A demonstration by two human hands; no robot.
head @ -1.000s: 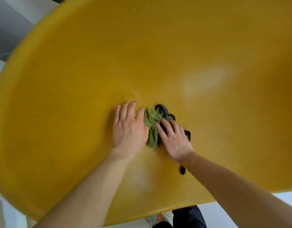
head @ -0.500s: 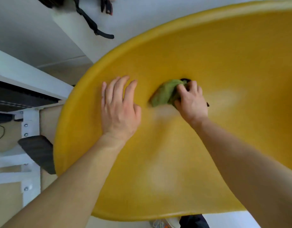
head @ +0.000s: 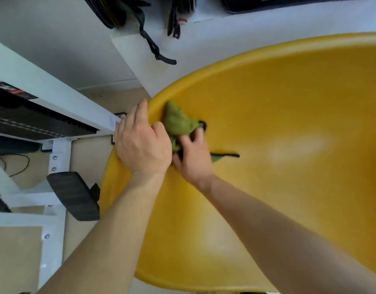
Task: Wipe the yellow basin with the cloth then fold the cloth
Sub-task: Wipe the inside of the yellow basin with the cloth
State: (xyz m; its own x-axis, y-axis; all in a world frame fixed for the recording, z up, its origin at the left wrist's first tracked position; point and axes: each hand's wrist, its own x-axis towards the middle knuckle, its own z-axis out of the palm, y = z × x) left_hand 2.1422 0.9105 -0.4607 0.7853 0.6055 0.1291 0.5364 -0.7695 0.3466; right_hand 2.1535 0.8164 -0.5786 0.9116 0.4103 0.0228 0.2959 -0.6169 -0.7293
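A large yellow basin fills the right and centre of the head view. A crumpled green cloth with a black edge is pressed against the basin's inner wall near its left rim. My right hand is closed on the cloth, and a black strip of the cloth trails out to the right of that hand. My left hand grips the basin's left rim, fingers curled over the outside of the edge, right beside the cloth.
To the left stands a white metal frame with bolts and a black panel. A black pedal-like pad lies below it on the beige floor. Dark bags with straps hang at the top.
Both hands and the cloth have moved left, from the basin's middle to its left rim. My left hand went from lying flat on the surface to gripping the rim. The view has swung left.
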